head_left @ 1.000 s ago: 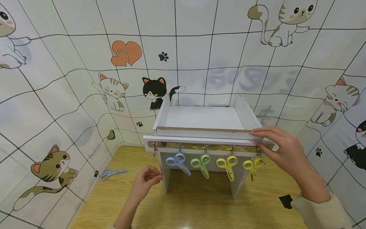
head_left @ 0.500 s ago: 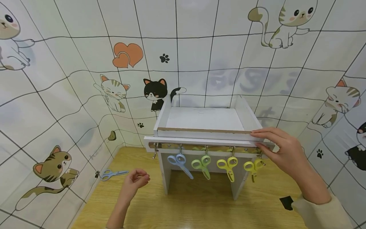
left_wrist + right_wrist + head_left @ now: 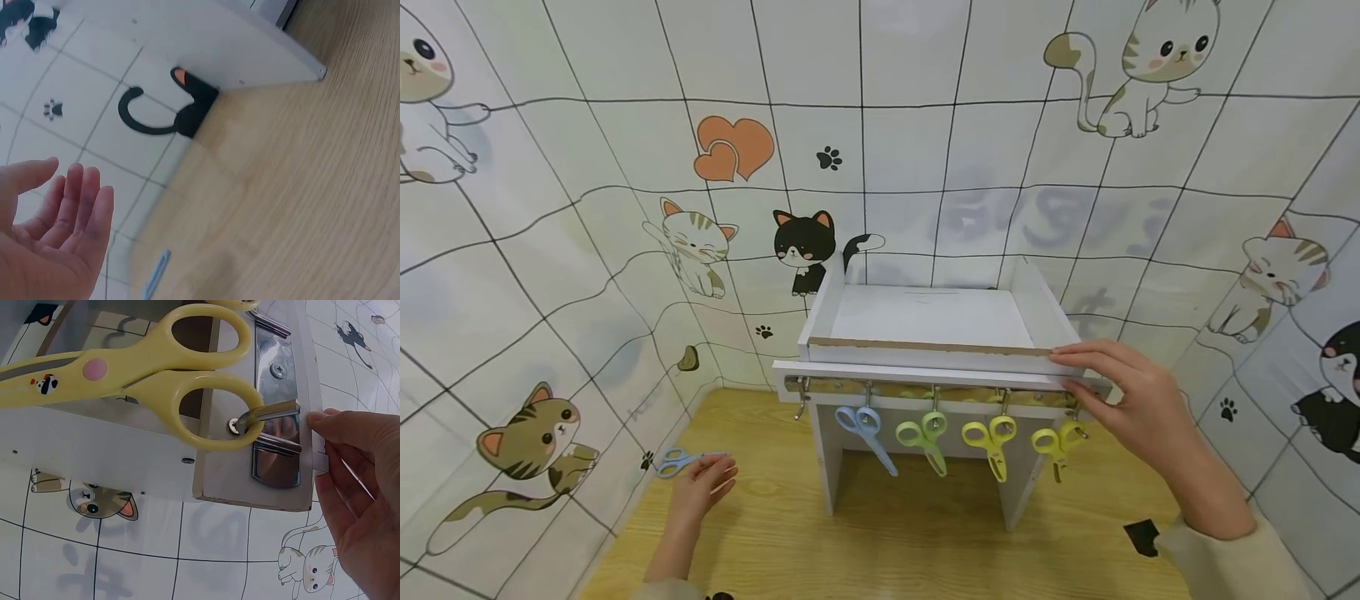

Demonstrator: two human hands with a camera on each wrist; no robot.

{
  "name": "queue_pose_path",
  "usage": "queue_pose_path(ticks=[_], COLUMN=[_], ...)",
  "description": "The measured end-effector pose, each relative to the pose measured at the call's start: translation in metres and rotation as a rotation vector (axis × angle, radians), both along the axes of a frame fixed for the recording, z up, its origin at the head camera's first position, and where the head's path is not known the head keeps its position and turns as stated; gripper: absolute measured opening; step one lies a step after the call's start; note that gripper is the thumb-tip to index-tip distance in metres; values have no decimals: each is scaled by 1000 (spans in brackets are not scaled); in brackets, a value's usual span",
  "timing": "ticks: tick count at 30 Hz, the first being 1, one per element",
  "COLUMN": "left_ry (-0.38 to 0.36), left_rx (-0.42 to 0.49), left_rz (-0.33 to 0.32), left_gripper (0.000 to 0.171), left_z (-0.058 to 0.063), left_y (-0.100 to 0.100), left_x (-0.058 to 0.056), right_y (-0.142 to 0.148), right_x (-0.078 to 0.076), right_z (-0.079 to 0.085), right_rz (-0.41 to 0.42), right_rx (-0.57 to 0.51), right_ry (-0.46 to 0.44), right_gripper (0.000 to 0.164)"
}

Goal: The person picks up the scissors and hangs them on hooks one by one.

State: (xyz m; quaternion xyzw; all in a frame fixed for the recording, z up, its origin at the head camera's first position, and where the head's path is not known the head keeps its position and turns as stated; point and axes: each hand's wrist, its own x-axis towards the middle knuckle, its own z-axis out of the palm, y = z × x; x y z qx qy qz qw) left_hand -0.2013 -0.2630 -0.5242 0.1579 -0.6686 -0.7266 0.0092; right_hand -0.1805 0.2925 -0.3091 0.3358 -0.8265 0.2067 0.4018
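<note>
My right hand (image 3: 1138,404) holds the right end of a white rack (image 3: 917,360), thumb at its front edge. Along the rack's metal hook strip hang blue scissors (image 3: 867,427), green scissors (image 3: 917,432), yellow scissors (image 3: 988,433) and a second yellow pair (image 3: 1060,439). That last pair (image 3: 147,369) dangles by one handle ring in the right wrist view. My left hand (image 3: 700,485), fingers loosely bent and holding nothing, hovers at another pair of blue scissors (image 3: 672,463) lying on the table, partly covering its blades. Its blue tip (image 3: 156,275) shows in the left wrist view.
The leftmost hook (image 3: 801,400) carries no scissors. A cat-printed tile-pattern wall (image 3: 910,150) surrounds the wooden table (image 3: 775,533) at the back and both sides. A black patch (image 3: 1142,537) lies near my right sleeve.
My left hand has moved left, away from the rack's left leg and over to the blue scissors on the table. The right hand keeps its hold on the rack.
</note>
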Motion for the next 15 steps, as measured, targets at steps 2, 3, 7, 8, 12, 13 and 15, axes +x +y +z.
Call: queue_pose_path(ticks=[2, 3, 7, 8, 12, 13, 15], left_ry=[-35, -51, -110, -121, -169, -188, -234], left_rx=[10, 15, 44, 55, 156, 185, 226], left_rz=[8, 12, 13, 14, 52, 65, 87], left_gripper=[32, 36, 43, 42, 18, 14, 14], left_z=[-5, -7, -17, -19, -28, -30, -34], left_y=[-10, -14, -28, -31, -40, -42, -45], left_x=[-2, -3, -5, -6, -7, -7, -6], right_y=[0, 0, 0, 0, -1, -1, -1], right_x=[1, 2, 3, 3, 3, 3, 3], right_z=[0, 0, 0, 0, 1, 1, 2], right_rz=[-9, -15, -27, -30, -31, -34, -45], right_rx=[4, 6, 8, 8, 12, 15, 19], right_ry=[-7, -11, -11, -10, -7, -8, -13], right_gripper=[25, 24, 36, 35, 42, 45, 53])
